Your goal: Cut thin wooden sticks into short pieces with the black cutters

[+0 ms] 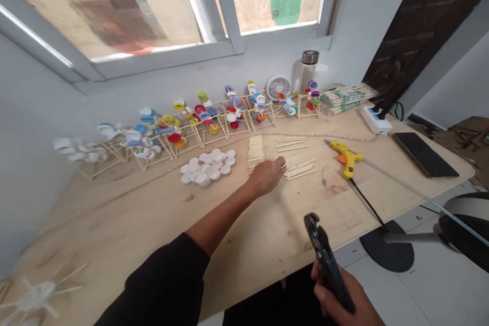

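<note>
My left hand [268, 175] reaches over the table with its fingers pinched together. Its fingertips are at the left end of a small pile of thin wooden sticks [300, 169]; whether a stick is between them is hidden. Just beyond the hand lies a neat row of short wooden sticks [255, 152], and a few longer sticks [291, 143] are spread farther back. Near the table's front edge, my right hand [340, 293] is wrapped round the handles of black pliers [324, 254], their head pointing up and away from me.
White bottle caps [208, 167] are grouped left of the sticks. Stick frames with coloured cap wheels [206, 117] line the wall. At right lie a yellow glue gun [347, 157] with a cord, a phone [425, 154], a power strip [376, 120] and bagged sticks [347, 98].
</note>
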`<action>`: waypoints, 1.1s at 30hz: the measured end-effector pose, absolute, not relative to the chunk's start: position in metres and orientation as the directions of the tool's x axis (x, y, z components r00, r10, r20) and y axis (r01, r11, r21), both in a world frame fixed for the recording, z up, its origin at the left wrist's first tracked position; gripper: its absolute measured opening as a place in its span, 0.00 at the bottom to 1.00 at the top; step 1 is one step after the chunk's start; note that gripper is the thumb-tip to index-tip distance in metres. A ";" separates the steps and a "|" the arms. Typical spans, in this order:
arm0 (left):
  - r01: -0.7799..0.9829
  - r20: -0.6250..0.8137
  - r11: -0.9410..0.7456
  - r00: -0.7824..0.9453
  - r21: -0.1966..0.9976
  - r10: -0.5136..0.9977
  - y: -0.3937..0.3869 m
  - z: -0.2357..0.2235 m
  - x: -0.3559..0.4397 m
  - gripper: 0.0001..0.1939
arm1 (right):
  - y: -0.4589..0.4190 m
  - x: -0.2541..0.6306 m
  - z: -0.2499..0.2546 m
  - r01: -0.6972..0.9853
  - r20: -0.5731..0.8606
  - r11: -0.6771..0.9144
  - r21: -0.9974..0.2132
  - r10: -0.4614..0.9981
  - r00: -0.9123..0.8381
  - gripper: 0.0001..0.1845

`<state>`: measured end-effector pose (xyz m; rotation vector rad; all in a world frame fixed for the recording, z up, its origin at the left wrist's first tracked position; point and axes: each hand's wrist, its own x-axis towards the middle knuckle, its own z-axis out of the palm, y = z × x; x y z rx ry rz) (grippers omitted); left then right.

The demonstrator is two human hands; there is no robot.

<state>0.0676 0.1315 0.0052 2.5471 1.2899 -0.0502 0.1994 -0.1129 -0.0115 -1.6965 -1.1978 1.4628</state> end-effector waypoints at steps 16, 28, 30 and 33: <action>0.730 -0.357 -0.664 0.670 0.159 0.651 0.160 0.006 0.131 0.11 | -0.116 0.216 -0.023 0.053 -0.437 -0.444 -0.895 0.894 0.101 0.22; 0.680 -0.303 -0.518 0.713 0.518 0.632 0.139 0.025 0.093 0.09 | -0.107 0.216 -0.015 -0.007 -0.375 -0.380 -0.925 0.910 0.177 0.16; 0.616 -0.315 -0.450 0.753 0.647 0.578 0.114 0.027 0.074 0.12 | -0.097 0.218 -0.006 -0.027 -0.367 -0.368 -0.929 0.913 0.178 0.14; 0.285 -0.290 0.074 0.862 0.956 0.415 0.074 0.023 0.052 0.11 | -0.075 0.217 0.009 -0.122 -0.271 -0.252 -0.960 0.944 0.189 0.14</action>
